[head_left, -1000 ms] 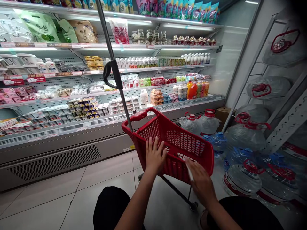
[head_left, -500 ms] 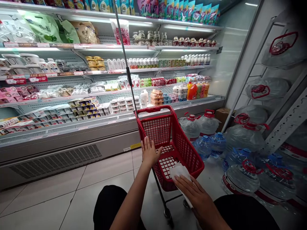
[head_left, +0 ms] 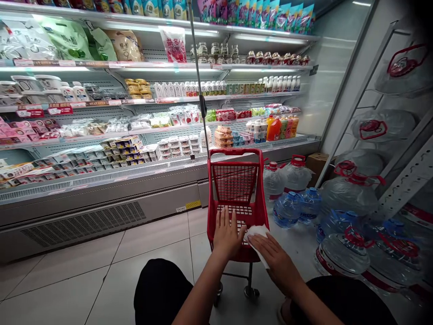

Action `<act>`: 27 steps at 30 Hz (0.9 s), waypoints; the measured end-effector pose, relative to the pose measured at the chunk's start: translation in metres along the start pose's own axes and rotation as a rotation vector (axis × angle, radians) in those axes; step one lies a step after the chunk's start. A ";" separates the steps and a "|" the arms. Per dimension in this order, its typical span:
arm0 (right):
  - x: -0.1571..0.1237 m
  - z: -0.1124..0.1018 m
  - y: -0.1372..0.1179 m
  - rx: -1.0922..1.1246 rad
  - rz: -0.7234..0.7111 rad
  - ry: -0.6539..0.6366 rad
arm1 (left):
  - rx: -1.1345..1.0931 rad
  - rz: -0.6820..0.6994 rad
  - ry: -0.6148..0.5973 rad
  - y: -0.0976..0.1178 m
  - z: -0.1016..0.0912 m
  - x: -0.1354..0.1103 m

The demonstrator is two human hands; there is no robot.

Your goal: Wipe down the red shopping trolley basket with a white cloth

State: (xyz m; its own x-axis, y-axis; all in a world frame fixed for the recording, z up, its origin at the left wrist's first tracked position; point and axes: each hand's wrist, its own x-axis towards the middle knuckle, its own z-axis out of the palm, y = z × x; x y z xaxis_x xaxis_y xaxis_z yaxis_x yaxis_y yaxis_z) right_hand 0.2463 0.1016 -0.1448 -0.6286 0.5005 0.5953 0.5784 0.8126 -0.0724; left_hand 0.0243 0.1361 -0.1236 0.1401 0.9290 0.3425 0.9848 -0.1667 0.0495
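Note:
A small red plastic shopping cart (head_left: 237, 180) on wheels stands on the tiled floor in front of me, its narrow end toward me. My left hand (head_left: 228, 235) lies flat on the near rim of the cart, fingers stretched out. My right hand (head_left: 273, 255) presses a white cloth (head_left: 254, 233) against the cart's near right corner, fingers flat over it. A thin metal pole (head_left: 199, 81) with a black grip rises from the far end of the cart.
An open chiller (head_left: 101, 135) with shelves of dairy, packets and bottles runs along the left and back. Large water jugs (head_left: 341, 253) with red and blue caps lie stacked on the floor at the right, beside a white metal rack (head_left: 399, 180).
The cart has turned so its narrow end faces me, and its pole has swung right. My right hand with the cloth has moved to the near corner; my left stays on the rim.

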 end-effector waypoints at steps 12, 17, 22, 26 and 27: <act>0.008 -0.002 0.024 0.148 -0.153 -0.063 | -0.006 0.300 0.047 -0.050 -0.031 0.000; 0.021 0.006 0.002 0.192 -0.235 -0.106 | -0.015 0.034 0.030 -0.080 -0.028 0.017; 0.047 0.000 0.069 0.110 -0.069 0.005 | 0.008 -0.135 0.012 -0.103 -0.029 0.029; 0.057 -0.005 0.130 -0.081 0.108 0.042 | 0.035 -0.233 -0.033 -0.114 -0.029 0.037; 0.058 -0.004 0.133 -0.111 0.130 0.049 | 0.039 -0.265 -0.043 -0.116 -0.028 0.038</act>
State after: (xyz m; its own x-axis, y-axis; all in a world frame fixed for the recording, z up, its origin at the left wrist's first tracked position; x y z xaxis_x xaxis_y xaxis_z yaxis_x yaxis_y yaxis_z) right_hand 0.2893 0.2374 -0.1168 -0.5204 0.5818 0.6251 0.7087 0.7026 -0.0640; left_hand -0.0872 0.1817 -0.0897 -0.1192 0.9519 0.2824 0.9908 0.0957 0.0955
